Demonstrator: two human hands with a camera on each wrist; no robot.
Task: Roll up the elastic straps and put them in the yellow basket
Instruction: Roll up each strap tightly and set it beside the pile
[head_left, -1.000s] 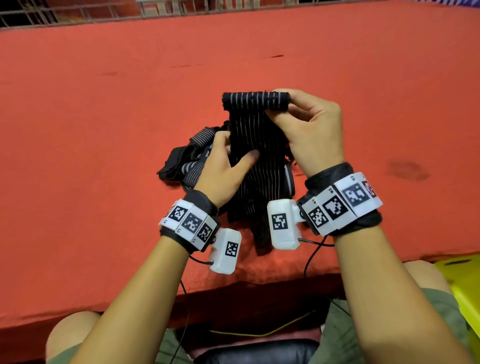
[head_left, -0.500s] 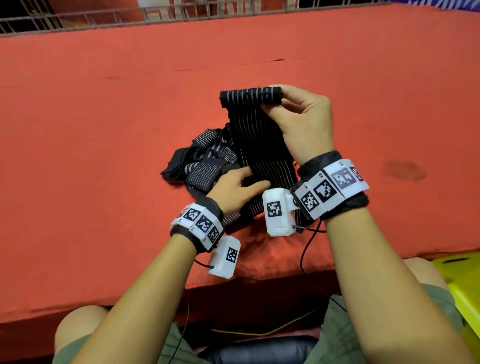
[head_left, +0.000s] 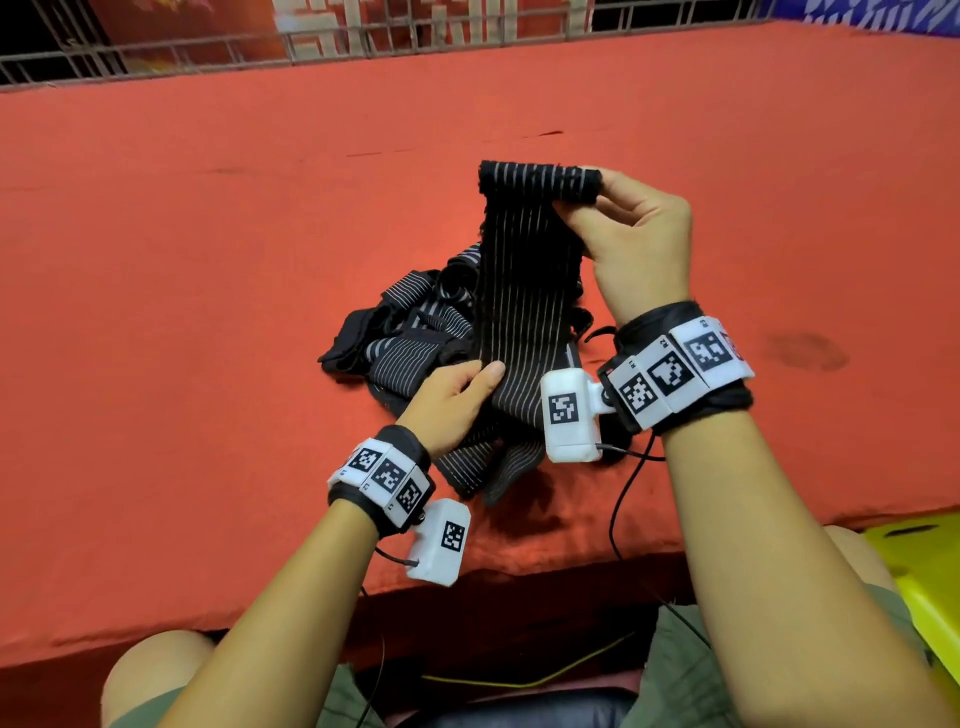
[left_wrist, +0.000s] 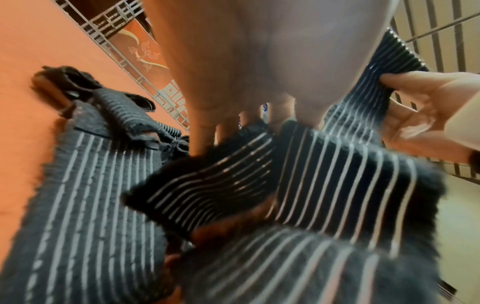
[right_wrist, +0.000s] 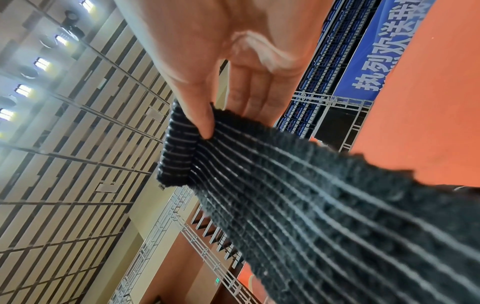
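A black elastic strap with thin white stripes (head_left: 524, 291) is stretched upright between my hands above the red table. My right hand (head_left: 618, 208) pinches its small rolled top end (head_left: 540, 182) between thumb and fingers; the right wrist view shows the thumb (right_wrist: 202, 123) pressed on that roll (right_wrist: 176, 160). My left hand (head_left: 462, 384) grips the strap's lower part, thumb on the front face. More strap fabric (left_wrist: 85, 197) lies crumpled on the table under my left hand (left_wrist: 233, 123). A corner of the yellow basket (head_left: 930, 592) shows at the lower right, below the table edge.
The red cloth-covered table (head_left: 208, 312) spreads wide around the pile of straps (head_left: 400, 332). A metal railing (head_left: 363, 47) runs along its far edge. Cables hang from the wrist cameras near the front edge. My knees are under the table.
My left hand has slid down the strap from near the middle to its lower part, drawing it longer. My right hand has kept hold of the rolled top end.
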